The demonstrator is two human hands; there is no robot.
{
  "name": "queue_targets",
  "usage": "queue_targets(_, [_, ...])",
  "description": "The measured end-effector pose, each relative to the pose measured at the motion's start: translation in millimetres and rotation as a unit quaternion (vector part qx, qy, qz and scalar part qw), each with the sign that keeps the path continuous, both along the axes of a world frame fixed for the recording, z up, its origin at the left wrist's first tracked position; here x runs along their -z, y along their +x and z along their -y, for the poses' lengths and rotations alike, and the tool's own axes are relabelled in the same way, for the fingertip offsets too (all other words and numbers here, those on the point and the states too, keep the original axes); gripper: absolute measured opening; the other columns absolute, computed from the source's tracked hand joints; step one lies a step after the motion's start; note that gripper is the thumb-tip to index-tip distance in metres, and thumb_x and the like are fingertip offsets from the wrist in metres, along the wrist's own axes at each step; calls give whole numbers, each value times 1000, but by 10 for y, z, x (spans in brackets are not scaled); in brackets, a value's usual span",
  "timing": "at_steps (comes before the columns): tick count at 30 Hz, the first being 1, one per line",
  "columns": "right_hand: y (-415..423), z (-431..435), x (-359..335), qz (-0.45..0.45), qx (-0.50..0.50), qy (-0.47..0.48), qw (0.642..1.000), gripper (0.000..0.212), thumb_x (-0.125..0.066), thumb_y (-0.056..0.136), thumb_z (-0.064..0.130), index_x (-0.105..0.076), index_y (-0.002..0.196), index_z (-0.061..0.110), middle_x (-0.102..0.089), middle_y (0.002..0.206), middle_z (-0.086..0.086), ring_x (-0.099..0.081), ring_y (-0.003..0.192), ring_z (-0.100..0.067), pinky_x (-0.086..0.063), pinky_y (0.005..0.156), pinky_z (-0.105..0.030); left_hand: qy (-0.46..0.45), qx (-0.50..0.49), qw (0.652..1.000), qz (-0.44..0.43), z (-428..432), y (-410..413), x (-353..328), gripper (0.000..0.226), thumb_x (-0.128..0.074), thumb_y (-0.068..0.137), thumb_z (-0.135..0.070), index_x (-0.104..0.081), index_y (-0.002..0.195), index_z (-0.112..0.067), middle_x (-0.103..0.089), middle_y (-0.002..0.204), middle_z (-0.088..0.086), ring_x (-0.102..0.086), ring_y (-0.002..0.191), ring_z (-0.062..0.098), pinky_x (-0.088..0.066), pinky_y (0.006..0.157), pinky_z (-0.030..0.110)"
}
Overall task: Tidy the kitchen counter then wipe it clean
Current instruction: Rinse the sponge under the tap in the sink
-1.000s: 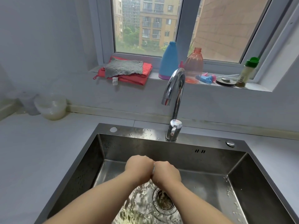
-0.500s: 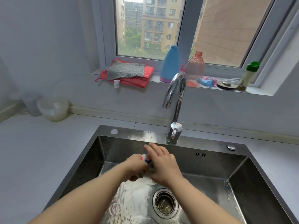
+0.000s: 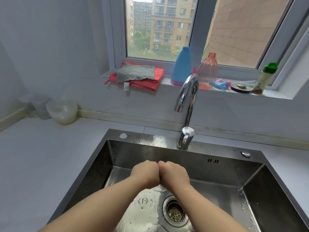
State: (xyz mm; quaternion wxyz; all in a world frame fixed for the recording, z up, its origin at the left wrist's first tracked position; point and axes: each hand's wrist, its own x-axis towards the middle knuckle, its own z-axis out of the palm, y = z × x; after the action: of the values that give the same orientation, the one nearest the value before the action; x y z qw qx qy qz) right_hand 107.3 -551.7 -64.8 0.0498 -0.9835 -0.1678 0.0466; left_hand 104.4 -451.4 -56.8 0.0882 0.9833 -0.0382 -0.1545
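Clenching left hand (image 3: 145,174) and right hand (image 3: 173,175) over sink (image 3: 184,158), knuckles touching; we can't tell what they hold. Risk: lifting out early drips water (image 3: 147,203) onto table (image 3: 50,156).

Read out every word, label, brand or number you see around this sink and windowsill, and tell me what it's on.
Nothing here can be read.
Green-capped jar: it has a printed label, but it is too blurred to read.
White tag on the red cloth: too small to read.
Blue bottle: no label shows on the side in view.
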Motion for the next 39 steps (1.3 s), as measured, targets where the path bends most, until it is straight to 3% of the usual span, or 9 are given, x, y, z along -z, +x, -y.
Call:
queue_targets(8, [8,-48,-88,-85,102,77,988,25,-44,80,11,-62,96,17,-68,105,-6,-64,98,-30,-42,67,-28,126,119,978,119,-36,65,-61,23,-45,85,-7,-62,101,-10,-68,105,8,-65,94,31,-43,68,31])
queue_targets(13, [91,-77,-143,-100,97,122,983,9,-49,83,21,-54,90,19,-66,108,-6,-60,101,-30,-41,68,-30,107,131,972,162,-173,155,-101,22,-44,91,-17,-50,111,-10,-64,110,8,-61,98,31,-43,72,32])
queue_targets(16, [162,-92,-219,-134,73,187,970,28,-65,77,30,-48,97,19,-60,110,-6,-58,97,-25,-46,76,-34,28,73,992,103,-340,230,-206,43,-61,83,-30,-37,115,-13,-62,109,5,-62,96,29,-45,70,34])
queue_targets(18, [224,-118,-329,-144,56,246,957,33,-70,75,27,-52,102,18,-56,109,-7,-55,92,-20,-45,72,-28,-70,17,997,15,-528,303,-264,51,-70,77,-25,-33,111,-15,-55,108,7,-60,94,25,-47,72,34])
queue_targets(21, [359,-148,-530,-79,46,224,970,26,-57,85,17,-63,111,14,-59,114,-10,-56,104,-24,-42,79,-26,-239,-49,964,-106,-792,365,-398,42,-65,78,-9,-32,102,-19,-48,104,7,-54,85,17,-50,68,26])
queue_targets(24, [427,-246,-728,-33,60,217,974,20,-50,88,15,-64,103,13,-62,113,-11,-56,103,-28,-37,74,-28,-366,-91,914,-152,-939,387,-646,22,-58,87,-12,-43,98,-21,-53,110,10,-57,94,21,-54,77,33])
queue_targets(27, [488,-394,-971,-9,66,228,971,9,-47,88,15,-56,91,17,-64,108,-12,-57,94,-29,-37,70,-29,-405,-126,903,-73,-1024,461,-902,11,-52,91,-9,-49,91,-19,-58,98,9,-60,86,20,-55,74,38])
queue_targets(32, [716,-617,-1517,38,55,239,969,16,-48,89,12,-59,100,12,-64,108,-14,-59,97,-33,-41,72,-31,-419,-153,892,68,-1120,718,-1395,10,-47,93,-5,-51,94,-14,-62,85,11,-62,65,20,-55,50,29])
queue_targets(39, [1306,-698,-2274,47,59,234,969,28,-55,90,15,-54,117,8,-59,118,-15,-55,108,-31,-43,78,-31,-426,-170,850,260,-1168,1387,-1977,11,-59,81,-10,-51,78,-18,-64,95,18,-65,88,35,-55,80,45])
